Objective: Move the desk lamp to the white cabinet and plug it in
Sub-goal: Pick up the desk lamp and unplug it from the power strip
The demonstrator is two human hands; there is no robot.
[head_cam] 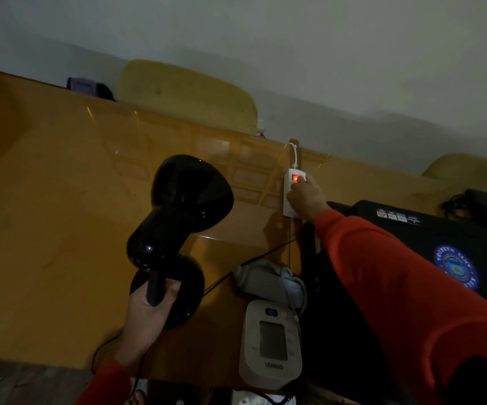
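Nearby, the left hand (148, 309) grips the black desk lamp (178, 226) by its stem above the table (46, 200); right hand (305, 197) fingers press the lit power strip (292, 194). Its cord (254, 258) could snag the blood pressure monitor (271, 343).

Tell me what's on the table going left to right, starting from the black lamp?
Desk lamp held in the left hand → grey cuff → white power strip with its red switch, under the right hand → black laptop.
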